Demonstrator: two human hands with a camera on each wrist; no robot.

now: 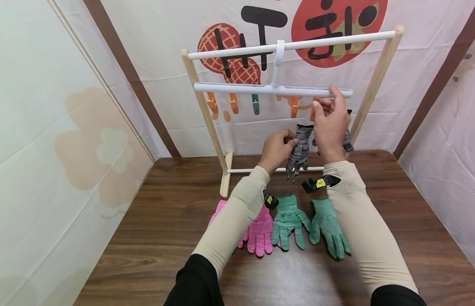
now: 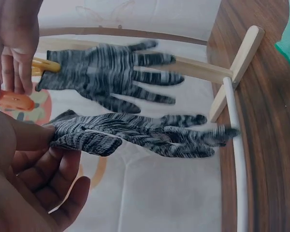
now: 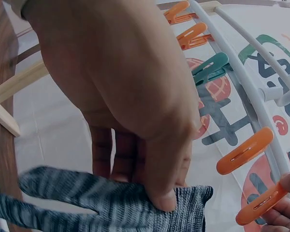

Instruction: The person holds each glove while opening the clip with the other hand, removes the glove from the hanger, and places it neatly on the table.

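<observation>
My left hand (image 1: pixel 279 148) pinches the cuff of a grey-black knit glove (image 1: pixel 300 148) between thumb and fingers; its fingers dangle downward. In the left wrist view this glove (image 2: pixel 135 133) is bunched and folded. My right hand (image 1: pixel 333 123) is up at the right end of a white hanger (image 1: pixel 237 88), with thumb and fingers on an orange clothespin (image 3: pixel 263 203). A matching grey-black glove (image 2: pixel 96 70) hangs beyond it from a yellow-orange clothespin (image 2: pixel 46 65), mostly hidden by my right hand in the head view.
The hanger hooks over a wood-and-white rack (image 1: pixel 337 41). More orange clothespins (image 1: pixel 233 103) and a teal clothespin (image 1: pixel 255 104) hang along its bar. Pink gloves (image 1: pixel 260 231) and two green gloves (image 1: pixel 288 219) lie on the brown table (image 1: pixel 153 238), the pink ones partly behind my left forearm.
</observation>
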